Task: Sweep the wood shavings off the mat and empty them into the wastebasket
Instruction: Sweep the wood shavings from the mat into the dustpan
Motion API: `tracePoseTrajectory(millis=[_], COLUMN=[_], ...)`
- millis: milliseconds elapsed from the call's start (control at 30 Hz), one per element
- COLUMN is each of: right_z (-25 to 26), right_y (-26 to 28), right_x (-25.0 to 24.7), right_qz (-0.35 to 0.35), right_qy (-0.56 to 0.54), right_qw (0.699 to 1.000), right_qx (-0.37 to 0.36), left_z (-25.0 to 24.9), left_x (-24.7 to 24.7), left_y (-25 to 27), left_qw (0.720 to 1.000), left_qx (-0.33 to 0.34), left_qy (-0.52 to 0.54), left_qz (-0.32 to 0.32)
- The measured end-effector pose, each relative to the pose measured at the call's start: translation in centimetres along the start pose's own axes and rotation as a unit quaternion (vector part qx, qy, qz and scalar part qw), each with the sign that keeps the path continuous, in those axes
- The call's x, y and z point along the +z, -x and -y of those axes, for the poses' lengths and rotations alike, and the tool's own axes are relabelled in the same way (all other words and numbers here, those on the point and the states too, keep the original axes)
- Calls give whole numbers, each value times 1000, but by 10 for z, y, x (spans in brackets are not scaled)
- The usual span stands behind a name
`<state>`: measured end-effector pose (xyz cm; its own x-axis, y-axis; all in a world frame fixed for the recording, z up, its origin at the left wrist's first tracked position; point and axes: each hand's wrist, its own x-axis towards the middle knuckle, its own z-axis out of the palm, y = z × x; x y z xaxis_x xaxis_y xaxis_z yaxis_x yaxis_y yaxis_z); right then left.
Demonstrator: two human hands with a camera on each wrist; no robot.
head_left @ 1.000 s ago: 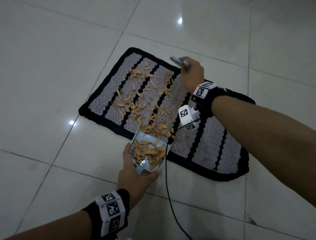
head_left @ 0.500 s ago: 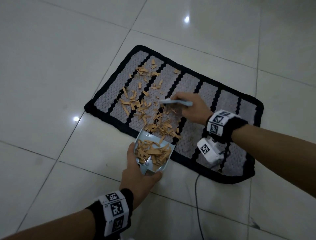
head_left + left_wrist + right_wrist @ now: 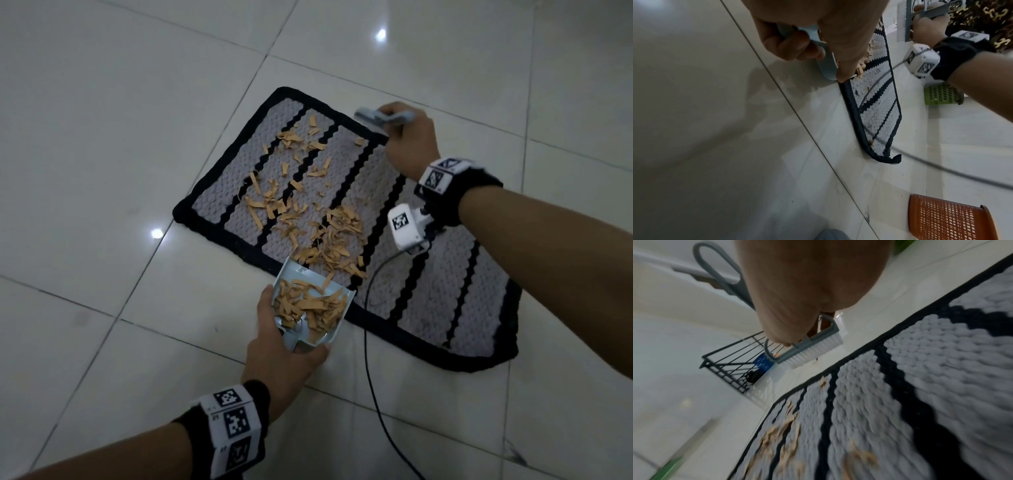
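Observation:
A grey mat with black stripes and a black border lies on the tiled floor, its left half strewn with tan wood shavings. My left hand grips a pale blue dustpan by its handle, the lip resting on the mat's near edge, shavings piled inside. My right hand holds a grey hand brush with white bristles, lifted over the mat's far edge. The brush also shows in the left wrist view.
A green perforated wastebasket stands past the mat and an orange one lies nearer me. A black wire rack sits beyond the mat's far corner. A black cable crosses the mat and floor.
My right hand has lifted the brush from the middle of the mat back up to its far edge. More shavings lie heaped by the dustpan's lip. The left hand has stayed put.

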<state>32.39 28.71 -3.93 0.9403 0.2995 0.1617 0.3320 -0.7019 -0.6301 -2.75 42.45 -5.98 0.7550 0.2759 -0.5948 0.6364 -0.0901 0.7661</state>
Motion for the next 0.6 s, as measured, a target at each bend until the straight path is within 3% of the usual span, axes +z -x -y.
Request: tracePoseTrajectory(millis=[133,400,600], right_z=[-2,-9,0], right_y=[-29,-38,-13], right_x=[8,22,15], right_qz=[31,170,208], right_qy=[18,117,137], right_qw=[998,978,969], right_qx=[47,39,3], left_z=[3,3,-1], left_x=[0,1,2], left_y=[-1,0,1], left_qw=[1000,1000,999], left_qx=[8,2,-3], left_qy=[6,25,31], left_qz=[-2,5,10])
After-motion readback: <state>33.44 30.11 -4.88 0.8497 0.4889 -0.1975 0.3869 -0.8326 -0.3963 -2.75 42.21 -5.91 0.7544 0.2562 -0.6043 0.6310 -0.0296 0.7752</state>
